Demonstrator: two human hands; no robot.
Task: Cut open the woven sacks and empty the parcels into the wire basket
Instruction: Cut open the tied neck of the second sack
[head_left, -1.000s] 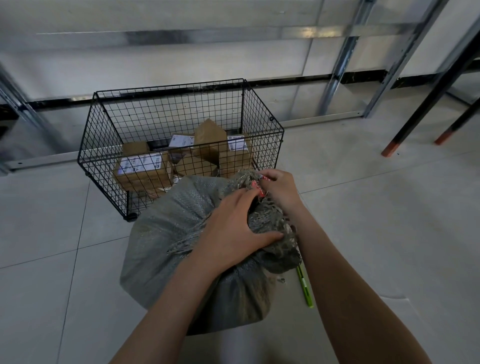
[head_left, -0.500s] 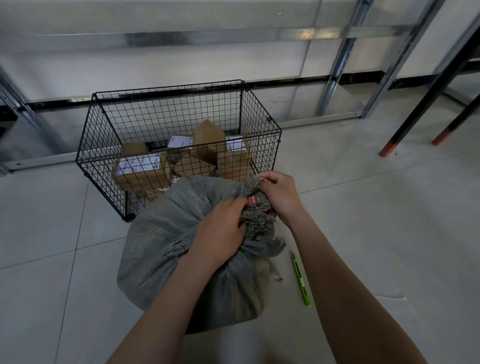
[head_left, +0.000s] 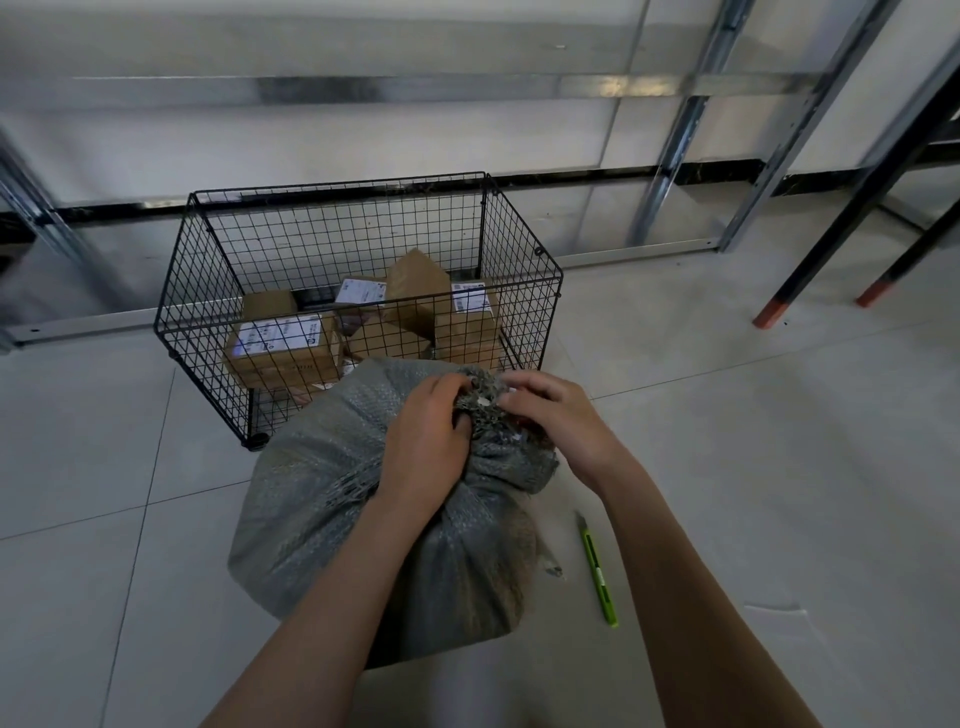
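Both hands, left (head_left: 423, 441) and right (head_left: 558, 421), grip a bulging grey woven sack's (head_left: 322, 499) bunched neck on pale floor tiles (head_left: 753, 467).

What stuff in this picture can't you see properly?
All head view.
1. Inside the woven sack: its cloth hides the contents.
2. The sack's bunched mouth: the left hand and right hand cover it.
3. Parcel labels in the wire basket: print too small to read.
4. Green cutter beside the sack: blade too small to tell if out.
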